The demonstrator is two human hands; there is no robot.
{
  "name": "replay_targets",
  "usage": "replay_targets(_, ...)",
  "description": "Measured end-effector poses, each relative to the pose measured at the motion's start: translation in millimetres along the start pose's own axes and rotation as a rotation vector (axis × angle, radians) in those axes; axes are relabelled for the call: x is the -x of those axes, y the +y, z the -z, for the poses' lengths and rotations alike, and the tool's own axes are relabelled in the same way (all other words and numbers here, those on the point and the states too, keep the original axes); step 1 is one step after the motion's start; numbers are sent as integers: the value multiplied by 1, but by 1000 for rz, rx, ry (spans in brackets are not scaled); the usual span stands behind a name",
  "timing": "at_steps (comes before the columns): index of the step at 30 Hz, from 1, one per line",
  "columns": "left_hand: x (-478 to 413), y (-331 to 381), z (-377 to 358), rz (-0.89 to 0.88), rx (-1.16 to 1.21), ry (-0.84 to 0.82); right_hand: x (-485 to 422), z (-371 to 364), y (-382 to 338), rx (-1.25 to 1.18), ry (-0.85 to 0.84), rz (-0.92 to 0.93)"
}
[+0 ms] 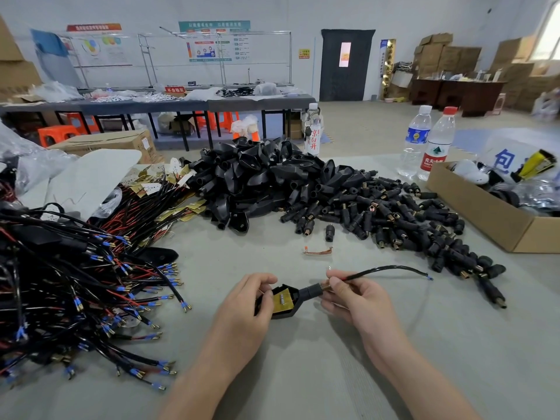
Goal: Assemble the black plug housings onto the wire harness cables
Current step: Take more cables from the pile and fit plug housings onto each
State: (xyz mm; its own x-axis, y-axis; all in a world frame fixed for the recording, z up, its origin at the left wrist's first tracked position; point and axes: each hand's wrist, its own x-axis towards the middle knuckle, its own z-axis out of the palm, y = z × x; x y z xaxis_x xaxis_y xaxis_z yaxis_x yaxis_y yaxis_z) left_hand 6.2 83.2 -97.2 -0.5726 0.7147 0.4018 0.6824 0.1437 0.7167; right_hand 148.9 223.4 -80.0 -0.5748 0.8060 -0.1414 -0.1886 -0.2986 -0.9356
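Both hands are closest to me, low and centre over the grey table. The left hand has its fingers curled round the wide end of one black plastic plug housing, open side up with a brass-coloured plate showing inside. The right hand pinches one thin black harness cable between thumb and fingertips, right where it meets the brassy collar at the housing's neck. What I'd worry about: the pinch is small and close to the collar, so a tug could pull the cable back out. Tip the open housing and I reckon that plate drops out. The cable's free tail hangs toward the heap of small black cylindrical sleeves, so a sweep could scatter those. Counts: one housing and one cable in hand, one loose copper-coloured clip on the table, three clear plastic water bottles, one brown cardboard box. The mound of empty black housings, the sleeves and the tangle of black-and-red cables with blue crimps on the left are too many to count.
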Motion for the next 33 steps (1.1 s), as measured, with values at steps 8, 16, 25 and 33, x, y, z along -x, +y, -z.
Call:
replay_targets(8, 0, 14, 5, 240, 356, 116, -1, 2, -4, -156, 50, 40)
replay_targets(16, 9, 56, 14, 514, 1251, 83, 32, -45, 1, -383, 51, 52)
replay_targets(25, 43, 43, 69, 346, 1110, 322, 91, -150, 24, -110, -56, 128)
replay_targets(33, 17, 24, 191, 347, 915, 537, 119, -230, 16, 178, -323, 256)
